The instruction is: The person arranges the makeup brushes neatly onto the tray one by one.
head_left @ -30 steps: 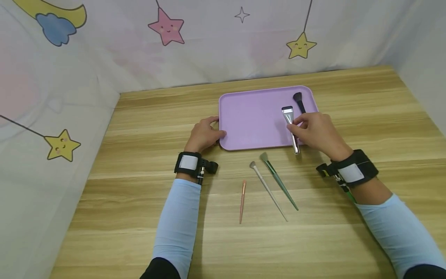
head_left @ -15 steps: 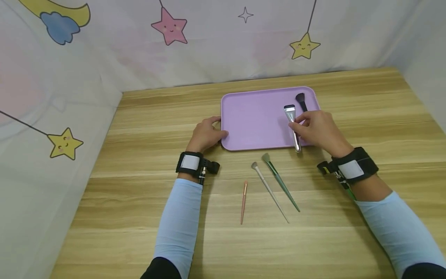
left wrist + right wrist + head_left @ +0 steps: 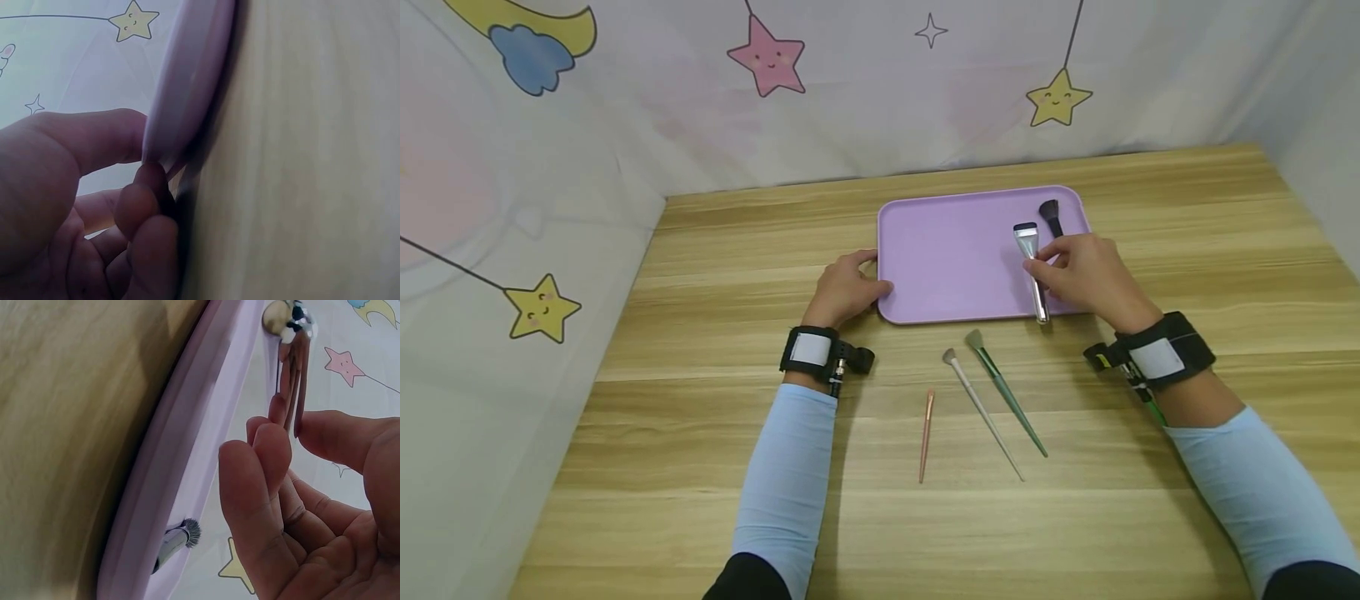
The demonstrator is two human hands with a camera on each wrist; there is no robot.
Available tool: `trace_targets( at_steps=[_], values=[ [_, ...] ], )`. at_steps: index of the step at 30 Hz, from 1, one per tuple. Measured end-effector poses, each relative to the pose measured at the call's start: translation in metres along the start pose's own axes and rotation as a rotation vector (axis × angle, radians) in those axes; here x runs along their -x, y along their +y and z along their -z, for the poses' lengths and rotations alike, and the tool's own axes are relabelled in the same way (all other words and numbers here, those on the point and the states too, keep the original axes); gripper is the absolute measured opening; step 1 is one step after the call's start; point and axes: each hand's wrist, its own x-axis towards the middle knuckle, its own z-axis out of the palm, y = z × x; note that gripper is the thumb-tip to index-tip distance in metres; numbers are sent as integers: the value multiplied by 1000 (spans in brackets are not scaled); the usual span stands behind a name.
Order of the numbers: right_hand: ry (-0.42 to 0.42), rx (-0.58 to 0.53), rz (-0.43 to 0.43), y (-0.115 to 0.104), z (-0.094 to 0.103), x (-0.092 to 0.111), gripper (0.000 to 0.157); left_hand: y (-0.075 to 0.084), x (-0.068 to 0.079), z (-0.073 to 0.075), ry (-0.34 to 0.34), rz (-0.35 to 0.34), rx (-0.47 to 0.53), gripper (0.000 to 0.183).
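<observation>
My left hand point(image 3: 844, 289) grips the left edge of a lilac tray point(image 3: 951, 254), thumb at the rim. The left wrist view shows fingertips point(image 3: 153, 250) at the tray's underside. My right hand point(image 3: 1088, 271) pinches a silver makeup brush point(image 3: 1027, 242) with a flat dark head, over the tray's right part. The brush's lower end reaches the front rim; whether it touches is unclear. A black makeup brush point(image 3: 1050, 214) lies in the tray, partly hidden behind that hand. In the right wrist view, a grey-bristled brush end point(image 3: 178, 542) shows at the tray's rim.
In front of the tray lie a green makeup brush point(image 3: 1006, 392), a white-handled one point(image 3: 981, 408) and a small copper-coloured one point(image 3: 927, 437), on the wooden table point(image 3: 700, 450). A star-patterned cloth point(image 3: 880, 125) hangs behind and at the left.
My right hand has moved the silver brush slightly farther back over the tray. The left hand stays on the tray's edge. The head view has shifted a little.
</observation>
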Motion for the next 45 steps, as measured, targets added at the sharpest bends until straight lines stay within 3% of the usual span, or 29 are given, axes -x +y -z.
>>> trace_targets(
  at_steps=[45],
  values=[
    [-23,2,-11,15,-4,-26,32,0,0,0,0,11,22,61]
  ],
)
